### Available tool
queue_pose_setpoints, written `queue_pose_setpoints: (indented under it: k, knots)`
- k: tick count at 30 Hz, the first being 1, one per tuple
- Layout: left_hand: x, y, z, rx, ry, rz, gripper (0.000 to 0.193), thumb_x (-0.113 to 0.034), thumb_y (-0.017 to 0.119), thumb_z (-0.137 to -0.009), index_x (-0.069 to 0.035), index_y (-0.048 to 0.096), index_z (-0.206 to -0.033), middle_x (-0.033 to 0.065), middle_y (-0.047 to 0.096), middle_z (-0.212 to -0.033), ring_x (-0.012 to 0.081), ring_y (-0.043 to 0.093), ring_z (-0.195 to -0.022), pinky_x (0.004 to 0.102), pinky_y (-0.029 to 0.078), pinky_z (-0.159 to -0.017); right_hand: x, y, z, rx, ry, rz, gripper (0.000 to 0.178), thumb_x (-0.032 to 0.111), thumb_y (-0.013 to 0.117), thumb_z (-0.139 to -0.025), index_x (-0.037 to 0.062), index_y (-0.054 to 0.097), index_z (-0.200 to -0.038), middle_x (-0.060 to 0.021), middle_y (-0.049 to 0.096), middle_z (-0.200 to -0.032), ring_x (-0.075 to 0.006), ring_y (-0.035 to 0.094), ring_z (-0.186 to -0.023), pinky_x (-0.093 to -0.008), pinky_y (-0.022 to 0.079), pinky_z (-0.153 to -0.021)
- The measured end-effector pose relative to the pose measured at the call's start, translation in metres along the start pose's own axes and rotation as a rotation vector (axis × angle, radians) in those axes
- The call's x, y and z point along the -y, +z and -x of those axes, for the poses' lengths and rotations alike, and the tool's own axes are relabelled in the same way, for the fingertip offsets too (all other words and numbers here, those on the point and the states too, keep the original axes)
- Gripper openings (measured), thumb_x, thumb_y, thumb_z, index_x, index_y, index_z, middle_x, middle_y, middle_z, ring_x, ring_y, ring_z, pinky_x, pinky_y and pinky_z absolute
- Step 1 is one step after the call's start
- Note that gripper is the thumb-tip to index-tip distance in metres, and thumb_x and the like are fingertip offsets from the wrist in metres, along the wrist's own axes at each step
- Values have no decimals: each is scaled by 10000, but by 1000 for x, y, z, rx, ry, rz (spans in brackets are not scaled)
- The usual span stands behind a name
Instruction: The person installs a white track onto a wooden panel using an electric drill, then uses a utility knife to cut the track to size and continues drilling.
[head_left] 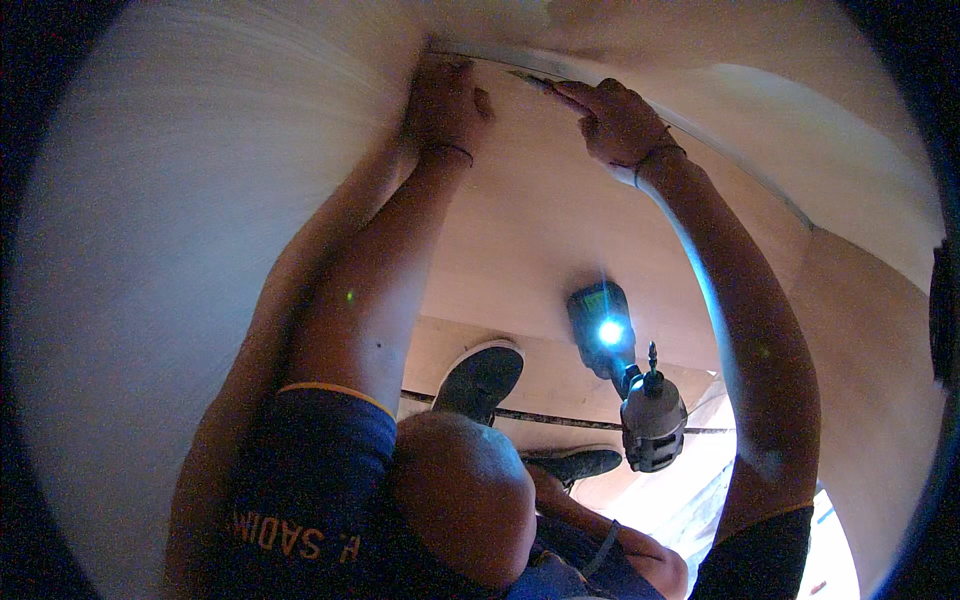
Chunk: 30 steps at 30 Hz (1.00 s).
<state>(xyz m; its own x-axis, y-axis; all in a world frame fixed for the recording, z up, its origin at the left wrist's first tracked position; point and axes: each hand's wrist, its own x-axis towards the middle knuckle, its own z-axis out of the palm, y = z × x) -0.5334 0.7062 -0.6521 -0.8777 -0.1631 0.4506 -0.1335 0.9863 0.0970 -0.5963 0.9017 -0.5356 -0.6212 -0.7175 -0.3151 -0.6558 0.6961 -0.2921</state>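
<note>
My left hand (450, 108) is up in the far corner, against the pale panel beside the seam. Its fingers are curled, and what they hold, if anything, is hidden. To the right, my right hand (622, 122) grips a slim, thin-tipped tool (545, 84) whose exact kind I cannot make out. The tip points left along the seam (590, 78), toward my left hand. A cordless driver (655, 425) with a bit pointing up lies nearer to me, between my arms, apart from both hands. Its lamp is lit beside the dark battery end (598, 300).
Curved pale panels close in on both sides; the left wall (180, 250) runs close along my left arm. My bent knee (465, 495) and dark shoes (480, 378) are below. A dark gap (540, 415) crosses the floor, and bright light enters at lower right.
</note>
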Motion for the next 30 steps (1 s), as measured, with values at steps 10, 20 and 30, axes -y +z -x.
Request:
queue_pose_setpoints:
  k: [10, 20, 30]
  knots:
    - [5, -1, 7, 136, -71, 152, 411, -222, 554, -724, -11, 566, -1077, 188, 559, -1044, 344, 498, -1024, 468, 362, -940, 7, 3, -15, -234, -146, -7, 455, 139, 521, -806, 103, 475, -1258, -209, 574, -979, -353, 572, -901, -429, 488, -809]
    - [4, 6, 11, 123, -78, 142, 462, -217, 544, -740, -12, 528, -1153, 196, 534, -1086, 354, 473, -1064, 481, 353, -952, 7, 4, -23, -102, 41, 142, 427, 137, 533, -791, 137, 479, -1214, -182, 599, -997, -345, 605, -896, -449, 512, -772]
    - [9, -4, 7, 203, -92, 89, 484, -243, 549, -754, -27, 520, -1186, 182, 534, -1100, 348, 469, -1083, 482, 341, -979, 14, 5, -31, -41, -5, 204, 380, 177, 506, -861, 182, 476, -1241, -151, 642, -983, -313, 627, -893, -447, 518, -763]
